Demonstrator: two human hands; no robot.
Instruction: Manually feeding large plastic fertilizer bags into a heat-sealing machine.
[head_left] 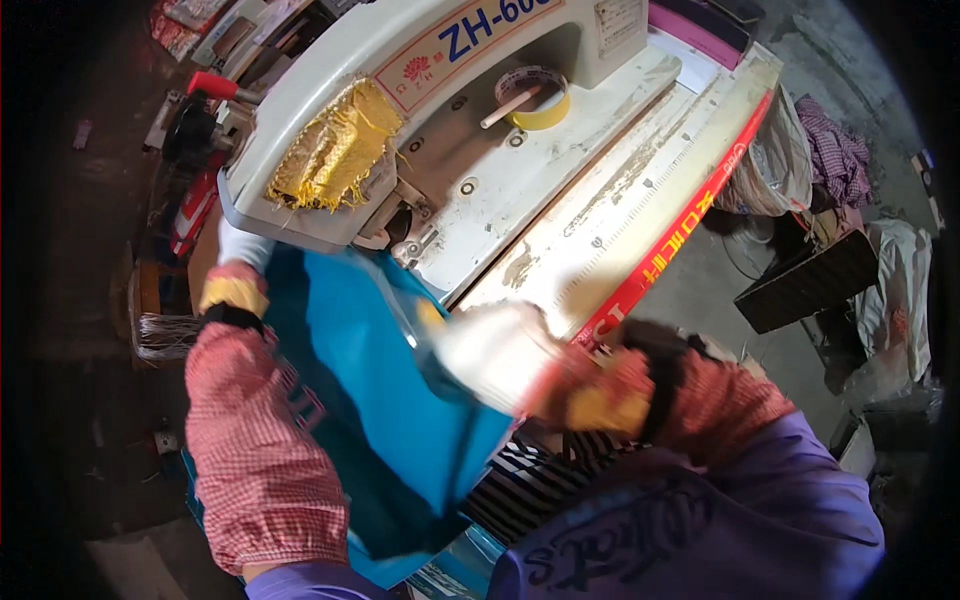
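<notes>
A grey-white industrial sewing machine (pixel 480 80) stands over the work, its needle area and metal foot (pixel 408 248) at the front end. Teal sheet material (pixel 390 370), perhaps a bag, hangs from beneath the machine's head toward my lap. My left hand (pixel 245 248), in a white glove, reaches to the material's far left edge; the machine's head hides its fingers. Over the material's right side is my right hand (pixel 500 350), also white-gloved and smeared by motion. A blurred yellow spot (pixel 430 312) and a thin grey strip show at its fingers, too unclear to name.
A tape roll (pixel 545 115) with a white stick in it sits on the machine bed. Yellow woven cloth (pixel 335 150) covers part of the head. A red strip (pixel 680 230) edges the table. Plastic bags (pixel 775 170) and a dark box (pixel 805 280) lie at right.
</notes>
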